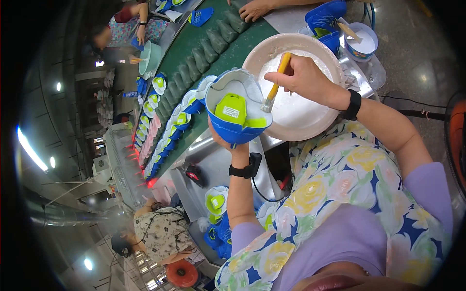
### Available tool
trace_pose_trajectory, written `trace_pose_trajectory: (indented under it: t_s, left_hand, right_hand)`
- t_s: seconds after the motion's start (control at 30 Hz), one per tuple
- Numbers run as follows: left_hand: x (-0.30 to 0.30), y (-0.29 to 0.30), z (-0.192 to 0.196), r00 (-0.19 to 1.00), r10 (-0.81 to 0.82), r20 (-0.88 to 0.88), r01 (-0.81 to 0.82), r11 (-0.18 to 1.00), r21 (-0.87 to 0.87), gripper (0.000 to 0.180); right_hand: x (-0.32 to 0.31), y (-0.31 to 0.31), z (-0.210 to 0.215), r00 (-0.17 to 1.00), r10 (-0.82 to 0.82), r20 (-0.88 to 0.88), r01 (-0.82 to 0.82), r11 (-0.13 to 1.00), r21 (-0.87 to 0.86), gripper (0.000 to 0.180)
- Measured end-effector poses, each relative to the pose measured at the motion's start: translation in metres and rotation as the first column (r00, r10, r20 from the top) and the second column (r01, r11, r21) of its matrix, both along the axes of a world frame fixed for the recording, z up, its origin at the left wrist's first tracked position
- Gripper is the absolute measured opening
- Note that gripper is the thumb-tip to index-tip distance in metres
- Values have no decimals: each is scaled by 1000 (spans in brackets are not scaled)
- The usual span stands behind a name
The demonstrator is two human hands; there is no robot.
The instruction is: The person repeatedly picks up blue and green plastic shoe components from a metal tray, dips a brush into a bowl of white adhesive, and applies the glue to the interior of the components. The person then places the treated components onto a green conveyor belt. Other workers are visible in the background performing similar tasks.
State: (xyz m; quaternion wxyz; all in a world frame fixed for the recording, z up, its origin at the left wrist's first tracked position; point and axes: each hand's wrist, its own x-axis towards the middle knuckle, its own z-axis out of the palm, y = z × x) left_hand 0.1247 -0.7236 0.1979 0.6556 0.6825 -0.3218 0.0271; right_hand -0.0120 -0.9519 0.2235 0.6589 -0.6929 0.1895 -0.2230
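Note:
My left hand [219, 137] grips a blue shoe upper [232, 133] from below. Its open underside is turned up, showing a whitish margin and lime-green lining with a small white label. A yellow-handled brush [273, 92] is closed in my right hand [310, 80]. The bristles are at the right edge of the upper's whitish margin; whether they touch it is hard to tell. Under my right hand stands a pale pink basin [310, 40] of white liquid [296, 116].
A green conveyor belt [225, 60] carries dark grey shoe lasts [199, 60] and blue uppers [170, 138] in rows. Behind the basin stands a pail [371, 46] with another brush. A metal tray [196, 199] holds more uppers. A co-worker's hand [255, 9] touches a last.

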Motion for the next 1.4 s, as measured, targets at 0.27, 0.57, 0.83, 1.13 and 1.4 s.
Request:
trace_pose_trajectory:
  t_s: [0.27,0.57,0.83,1.13,1.4]
  left_hand:
    - [8,-18,26,761,62,646,-263,939,220,41]
    - [28,30,-3,-31,-434,-901,393,823,-410,47]
    - [-34,1,-4,-167,-343,-924,332,863,-380,42]
    - [-10,7,-3,335,-312,-889,239,941,-240,50]
    - [3,-10,12,506,-362,-783,435,891,-130,62]
  right_hand:
    - [-6,5,7,995,73,72,-79,993,87,37]
    - [-16,-18,27,879,257,401,-137,943,-305,20]
    - [6,-7,19,835,371,406,-66,800,-596,21]
    - [-18,-48,10,935,352,-36,-331,837,-436,23]
    - [-9,-42,24,886,347,309,-149,843,-517,18]
